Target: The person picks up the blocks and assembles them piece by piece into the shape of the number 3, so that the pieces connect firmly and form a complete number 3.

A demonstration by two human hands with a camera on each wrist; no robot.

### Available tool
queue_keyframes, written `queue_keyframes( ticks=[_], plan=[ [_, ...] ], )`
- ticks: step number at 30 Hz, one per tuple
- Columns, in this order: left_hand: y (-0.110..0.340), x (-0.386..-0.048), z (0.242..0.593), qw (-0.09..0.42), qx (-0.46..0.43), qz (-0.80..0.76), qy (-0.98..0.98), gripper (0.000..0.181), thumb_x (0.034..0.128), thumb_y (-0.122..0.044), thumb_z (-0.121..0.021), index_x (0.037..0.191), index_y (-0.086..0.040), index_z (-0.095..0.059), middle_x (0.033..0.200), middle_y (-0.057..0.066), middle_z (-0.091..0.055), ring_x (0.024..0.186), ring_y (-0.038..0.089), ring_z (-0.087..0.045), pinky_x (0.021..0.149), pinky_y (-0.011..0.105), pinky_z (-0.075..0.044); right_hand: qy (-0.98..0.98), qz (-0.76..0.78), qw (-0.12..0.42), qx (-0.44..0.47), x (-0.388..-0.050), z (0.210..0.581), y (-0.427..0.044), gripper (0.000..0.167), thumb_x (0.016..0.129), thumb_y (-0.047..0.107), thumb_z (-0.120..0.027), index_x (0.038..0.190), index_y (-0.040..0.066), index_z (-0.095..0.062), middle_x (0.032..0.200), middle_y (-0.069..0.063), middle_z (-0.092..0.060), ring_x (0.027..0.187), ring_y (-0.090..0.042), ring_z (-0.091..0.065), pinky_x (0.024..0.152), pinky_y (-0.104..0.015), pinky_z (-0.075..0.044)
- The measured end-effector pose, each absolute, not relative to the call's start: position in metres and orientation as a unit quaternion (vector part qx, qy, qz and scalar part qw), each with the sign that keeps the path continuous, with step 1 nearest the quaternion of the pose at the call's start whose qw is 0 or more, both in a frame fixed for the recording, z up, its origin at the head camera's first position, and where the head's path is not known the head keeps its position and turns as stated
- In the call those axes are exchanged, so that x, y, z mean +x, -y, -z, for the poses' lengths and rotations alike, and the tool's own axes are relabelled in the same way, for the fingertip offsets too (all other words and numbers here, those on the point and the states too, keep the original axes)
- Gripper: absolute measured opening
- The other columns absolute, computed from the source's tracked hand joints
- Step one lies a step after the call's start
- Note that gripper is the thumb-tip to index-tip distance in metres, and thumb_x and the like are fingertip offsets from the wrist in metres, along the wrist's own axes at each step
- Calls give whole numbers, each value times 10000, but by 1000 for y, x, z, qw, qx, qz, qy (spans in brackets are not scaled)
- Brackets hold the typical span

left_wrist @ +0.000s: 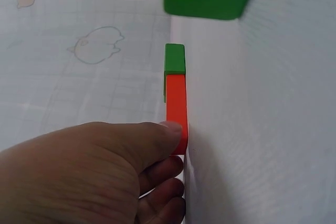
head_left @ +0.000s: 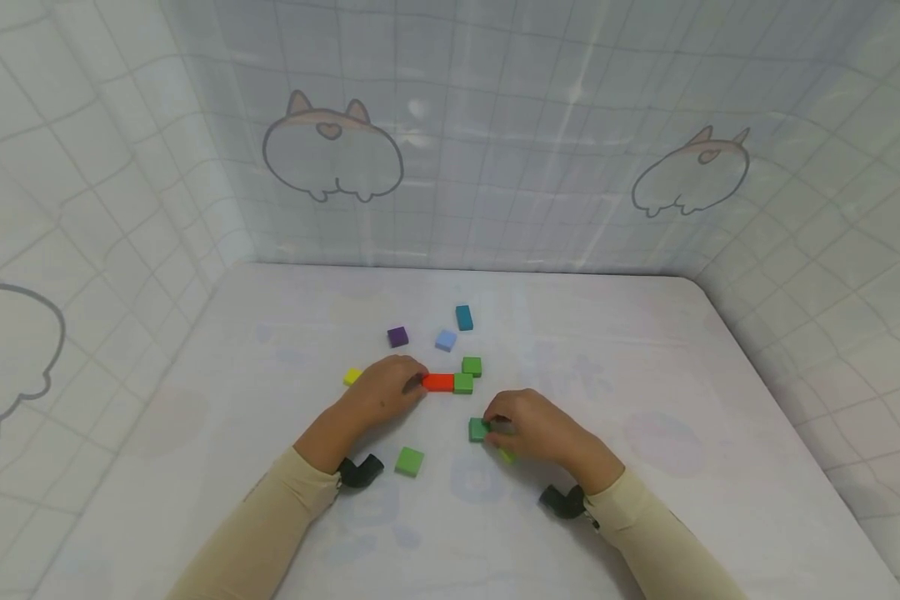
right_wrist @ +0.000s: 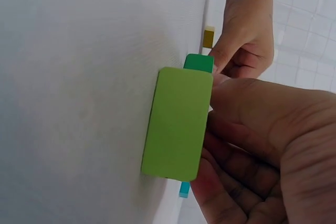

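Note:
In the head view my left hand (head_left: pixel 386 390) pinches the left end of a red block (head_left: pixel 440 382). The left wrist view shows the thumb on the upper part of the red block (left_wrist: pixel 177 108). A green block (head_left: pixel 462 383) touches its right end, and another green block (head_left: pixel 472 366) lies just behind. Closer to me, my right hand (head_left: pixel 528 423) pinches a darker green block (head_left: pixel 477 430) between thumb and fingers. A light green block (right_wrist: pixel 178 124) stands beside those fingers in the right wrist view; the hand mostly covers it from above.
A purple block (head_left: pixel 397 337), a light blue block (head_left: pixel 446 340) and a teal block (head_left: pixel 464 317) lie farther back. Behind the left hand is a yellow block (head_left: pixel 352 377). One green block (head_left: pixel 409 461) lies near the left wrist. Patterned sheets enclose the white table (head_left: pixel 645 358).

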State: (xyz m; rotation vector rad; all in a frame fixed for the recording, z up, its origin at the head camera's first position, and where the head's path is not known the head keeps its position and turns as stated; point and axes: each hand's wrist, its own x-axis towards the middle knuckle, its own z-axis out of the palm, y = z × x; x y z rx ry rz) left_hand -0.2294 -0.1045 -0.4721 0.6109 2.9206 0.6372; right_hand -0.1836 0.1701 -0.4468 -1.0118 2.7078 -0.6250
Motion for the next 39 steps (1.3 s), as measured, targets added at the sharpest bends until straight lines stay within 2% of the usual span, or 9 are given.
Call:
queue_keyframes(
  ticks=[16, 39],
  plan=[
    [104, -228, 469, 55, 180, -209, -960, 302, 923, -228, -710, 1212, -141, -699, 1190, -7, -680, 1130, 180, -596, 1019, 402, -502, -921, 188, 72, -334, -189, 445, -164, 213, 868, 202, -782, 1065, 122, -768, 1069, 30, -729, 1012, -116, -665, 909, -305, -557],
    [102, -228, 471, 58, 171, -222, -958, 312, 923, -243, -714, 1216, -141, -689, 1188, -3, -674, 1119, 185, -590, 1014, 413, -505, -919, 182, 28, -347, -198, 451, -159, 192, 866, 177, -785, 1045, 110, -767, 1049, 18, -732, 993, -122, -676, 906, -303, -555]
  ],
)
